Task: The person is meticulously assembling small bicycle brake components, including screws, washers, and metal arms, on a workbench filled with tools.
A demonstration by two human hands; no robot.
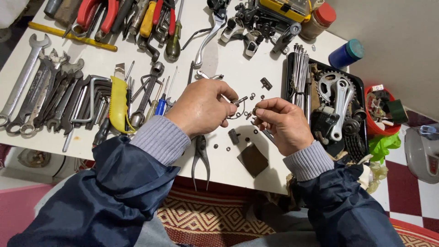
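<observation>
My left hand [203, 107] hovers over the white table [105, 59], fingers pinched on a small metal bolt [240, 100] that points right. Close beside it, my right hand [283, 122] pinches a tiny metal part [255, 111] at its fingertips, just below the bolt's tip. The two hands almost touch. Loose nuts and washers [253, 96] lie on the table around them, with a small black block [233, 136] and a dark brake pad [265, 83]. Pliers [201, 158] lie under my left wrist.
Spanners [32, 91], hex keys [91, 98] and a yellow knife [118, 103] lie at left. Red-handled pliers and screwdrivers [151, 20] sit at the back. A black tray [361, 137] at right holds a chainring [330, 84] and spokes [299, 68]. Brake levers [215, 32] lie behind, jars [346, 53] at back right.
</observation>
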